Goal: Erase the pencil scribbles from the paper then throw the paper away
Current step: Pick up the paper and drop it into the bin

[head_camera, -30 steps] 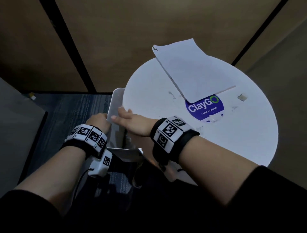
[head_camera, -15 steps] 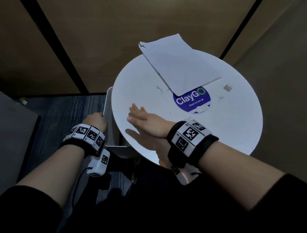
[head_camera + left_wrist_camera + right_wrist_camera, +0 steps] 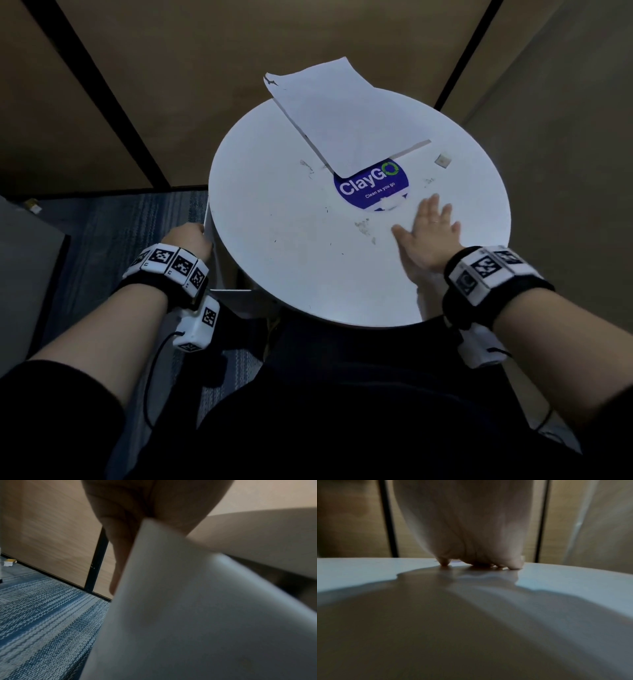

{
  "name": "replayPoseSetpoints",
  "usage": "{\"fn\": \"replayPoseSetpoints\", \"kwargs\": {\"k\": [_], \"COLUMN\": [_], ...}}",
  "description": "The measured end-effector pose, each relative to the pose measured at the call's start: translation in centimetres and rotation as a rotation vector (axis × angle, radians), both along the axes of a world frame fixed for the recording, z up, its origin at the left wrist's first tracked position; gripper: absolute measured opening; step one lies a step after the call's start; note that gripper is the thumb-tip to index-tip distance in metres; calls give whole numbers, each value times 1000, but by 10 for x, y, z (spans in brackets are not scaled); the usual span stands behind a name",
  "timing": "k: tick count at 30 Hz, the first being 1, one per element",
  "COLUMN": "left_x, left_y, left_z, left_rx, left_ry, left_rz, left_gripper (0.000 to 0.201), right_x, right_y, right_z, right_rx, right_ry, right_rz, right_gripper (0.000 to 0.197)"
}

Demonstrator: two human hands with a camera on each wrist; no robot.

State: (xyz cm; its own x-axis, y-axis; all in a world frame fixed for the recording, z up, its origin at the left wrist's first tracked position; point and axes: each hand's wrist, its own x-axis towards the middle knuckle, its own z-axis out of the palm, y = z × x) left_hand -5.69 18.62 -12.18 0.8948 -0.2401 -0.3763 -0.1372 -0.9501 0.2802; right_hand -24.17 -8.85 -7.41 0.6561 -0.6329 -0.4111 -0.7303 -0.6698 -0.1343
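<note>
A white paper lies at the far side of the round white table, its far end overhanging the rim, with a small dark mark at its far left corner. A small pale eraser sits to its right. Eraser crumbs are scattered near the middle. My right hand lies flat on the tabletop right of the crumbs, fingers straight; the right wrist view shows its fingertips touching the surface. My left hand pinches a second white sheet held below the table's left rim.
A blue round "ClayGo" sticker sits mid-table, half under the paper, with a white scrap on it. Wooden wall panels with black strips stand behind. Blue striped carpet lies below, and a grey block stands at the far left.
My right hand has moved from the table's left rim, beside the held sheet, across the tabletop to right of the centre. The left hand still holds its sheet at the rim.
</note>
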Motion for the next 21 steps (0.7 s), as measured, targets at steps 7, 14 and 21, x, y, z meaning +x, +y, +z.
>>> {"fn": "replayPoseSetpoints", "kwargs": {"k": [7, 14, 21], "left_x": [1, 2, 7], "left_y": [4, 9, 22], "left_z": [-3, -7, -10], "left_rx": [28, 48, 36], "left_ry": [3, -7, 0], "left_rz": [-20, -21, -26], "left_gripper": [22, 23, 23], "right_x": [34, 79, 96], "right_y": [80, 150, 122], "right_z": [-6, 4, 27], "right_rx": [34, 238, 318], "right_ry": [61, 71, -74], "right_rz": [340, 564, 444], "right_gripper": [78, 77, 67]}}
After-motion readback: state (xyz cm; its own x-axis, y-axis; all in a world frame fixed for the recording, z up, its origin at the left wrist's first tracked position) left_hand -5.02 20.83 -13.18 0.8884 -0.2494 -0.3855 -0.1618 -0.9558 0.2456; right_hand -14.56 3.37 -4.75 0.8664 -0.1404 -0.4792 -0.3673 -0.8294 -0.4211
